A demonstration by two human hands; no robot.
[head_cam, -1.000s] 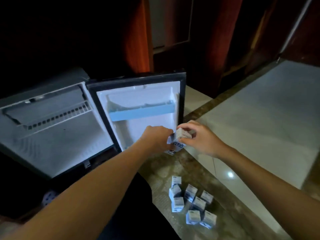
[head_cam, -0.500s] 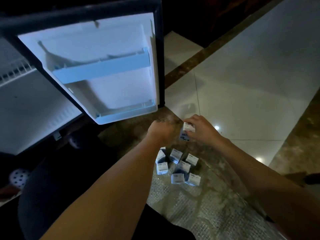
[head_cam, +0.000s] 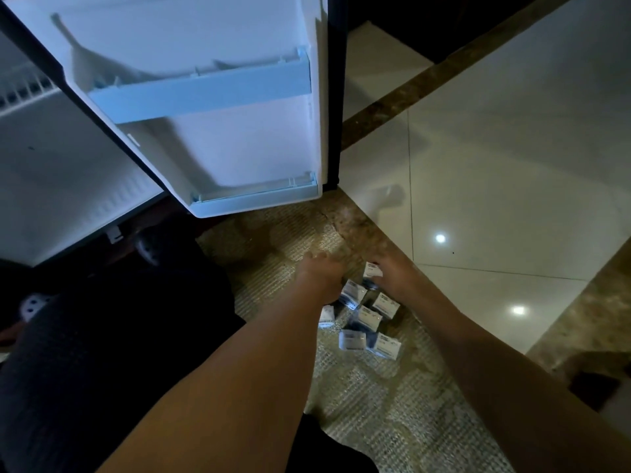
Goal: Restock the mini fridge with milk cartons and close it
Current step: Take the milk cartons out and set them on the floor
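The room is lying dim and bluish. The open fridge door (head_cam: 239, 148) is catching the most light, while the lower left is sinking into near black. Two lamp reflections are glaring on the glossy floor tiles (head_cam: 512, 165). The left hand (head_cam: 321, 273), right hand (head_cam: 396, 278) and milk cartons (head_cam: 368, 317) are looking soft; straight edges are bowing near the borders.

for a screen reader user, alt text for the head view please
Two hands reach down to small milk cartons clustered on a floor mat; the right hand holds one carton, the left hand is close beside it. Above, the mini fridge door stands open, its shelves empty.
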